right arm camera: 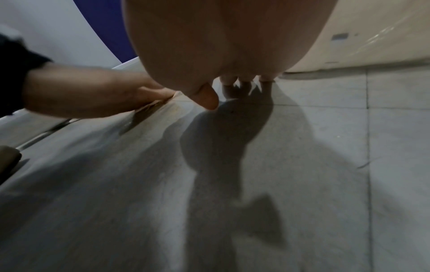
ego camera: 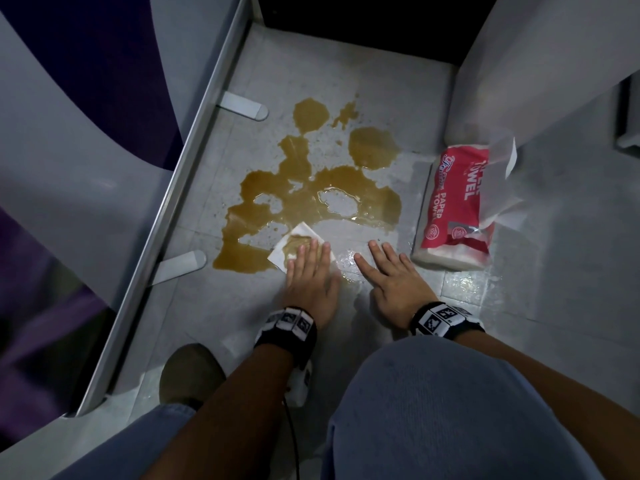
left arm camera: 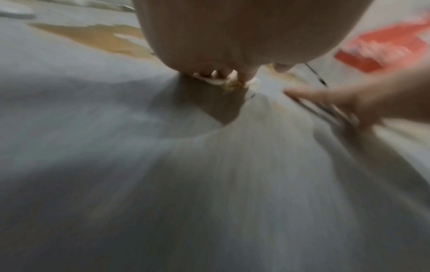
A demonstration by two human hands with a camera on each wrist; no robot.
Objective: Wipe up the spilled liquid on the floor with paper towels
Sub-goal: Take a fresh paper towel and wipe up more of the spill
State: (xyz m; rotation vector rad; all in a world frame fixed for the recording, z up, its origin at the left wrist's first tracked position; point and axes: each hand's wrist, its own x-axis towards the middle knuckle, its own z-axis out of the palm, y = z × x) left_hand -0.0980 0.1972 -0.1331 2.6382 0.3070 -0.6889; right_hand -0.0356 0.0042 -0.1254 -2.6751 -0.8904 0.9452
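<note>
One spill (ego camera: pixel 311 188), one paper towel (ego camera: pixel 294 251), one towel pack (ego camera: pixel 457 209), two hands (ego camera: pixel 311 275) (ego camera: pixel 394 282).

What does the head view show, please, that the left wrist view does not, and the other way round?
Only the head view shows the full brown spill spread over the floor, the whole paper towel pack with its lettering, the wrist bands and the person's knees. Only the left wrist view shows the underside of the left hand, with the soaked edge of the paper towel bunched beneath its fingers. Both show the left hand pressing that towel flat, the right hand spread open beside it, part of the spill and the red pack.
</note>
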